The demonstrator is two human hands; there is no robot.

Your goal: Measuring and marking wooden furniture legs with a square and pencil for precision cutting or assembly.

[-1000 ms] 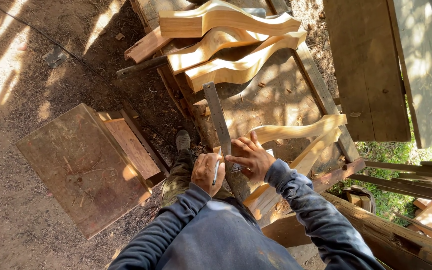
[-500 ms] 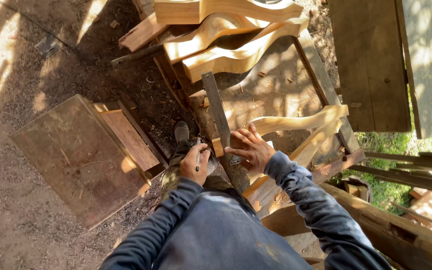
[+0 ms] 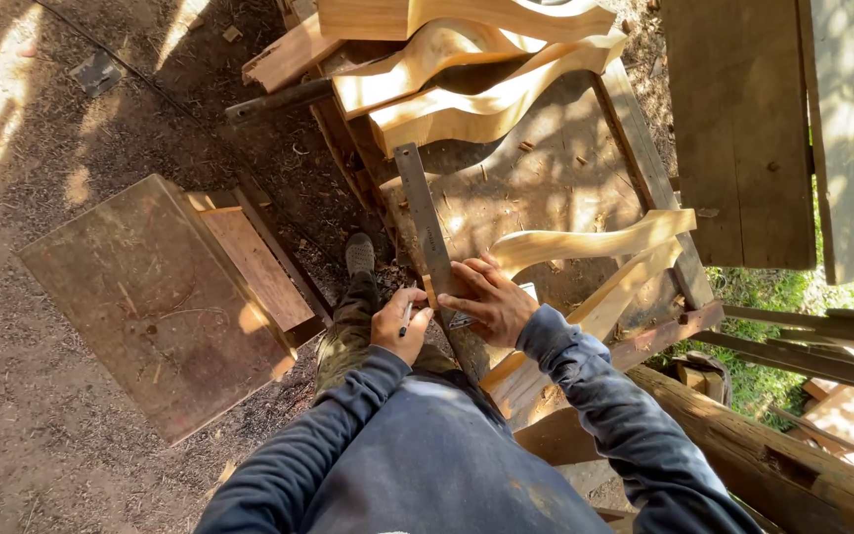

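Near the centre of the frame, the right hand [image 3: 484,299] lies flat with fingers spread, pressing down on a long metal ruler [image 3: 427,232] that runs diagonally up toward the middle of the frame across a wooden workbench [image 3: 546,178]. Just left of it, the left hand [image 3: 399,326] has its fingers closed around a pen [image 3: 406,318], its tip by the ruler's edge. Curved wooden legs [image 3: 585,242] lie right of the hands; more are stacked at the top. A wooden box [image 3: 150,297] sits at left on the dirt.

Our right hand [image 3: 486,302] presses a long metal ruler [image 3: 425,222] flat on the desk [image 3: 546,168]. Our left hand [image 3: 399,326] holds a pen [image 3: 406,318] beside it (curved wooden pieces [image 3: 476,94] lie beyond).
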